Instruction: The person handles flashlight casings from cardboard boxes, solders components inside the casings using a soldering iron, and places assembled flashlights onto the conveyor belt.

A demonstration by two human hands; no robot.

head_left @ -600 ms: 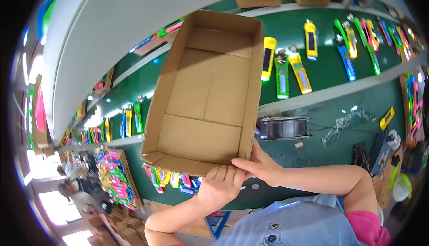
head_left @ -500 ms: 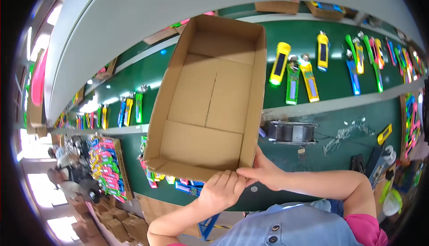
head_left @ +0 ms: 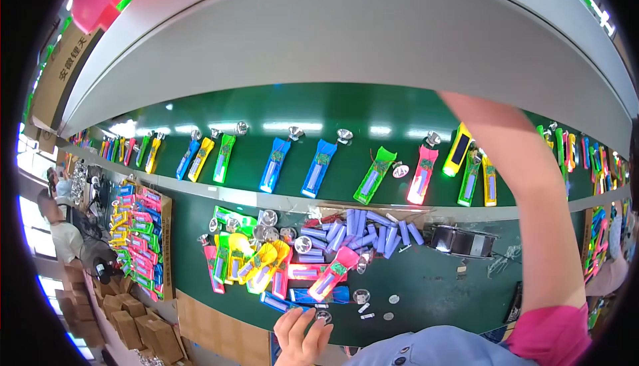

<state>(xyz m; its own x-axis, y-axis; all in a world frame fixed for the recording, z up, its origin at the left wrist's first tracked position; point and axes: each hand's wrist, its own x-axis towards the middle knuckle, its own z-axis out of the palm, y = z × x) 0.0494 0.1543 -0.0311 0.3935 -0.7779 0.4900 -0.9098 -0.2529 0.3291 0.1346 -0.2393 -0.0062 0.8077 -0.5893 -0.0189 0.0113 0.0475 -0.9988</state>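
Observation:
My left hand [head_left: 301,336] is low at the near edge of the green bench, fingers loosely curled and apart. Its fingertips are beside a small round reflector cup [head_left: 323,317]; whether they touch it I cannot tell. Just beyond lies a blue flashlight body [head_left: 319,294], and on the heap a pink flashlight body [head_left: 334,274] with a lit end. My right forearm [head_left: 542,213] stretches up and away across the bench. The grey overhead shelf [head_left: 346,33] hides my right hand, so its fingers and anything in them do not show.
Purple cylindrical cells [head_left: 363,231] lie beside the heap of flashlight bodies. A black spool [head_left: 460,241] stands right of them. Open flashlight bodies line a raised green ledge [head_left: 256,116]. At left are a box of flashlights [head_left: 166,249], stacked cartons [head_left: 143,326] and another person [head_left: 70,233].
The open cardboard box that both hands held has gone from view. My right arm has stretched up behind the shelf, and my left hand has dropped to the bench's near edge.

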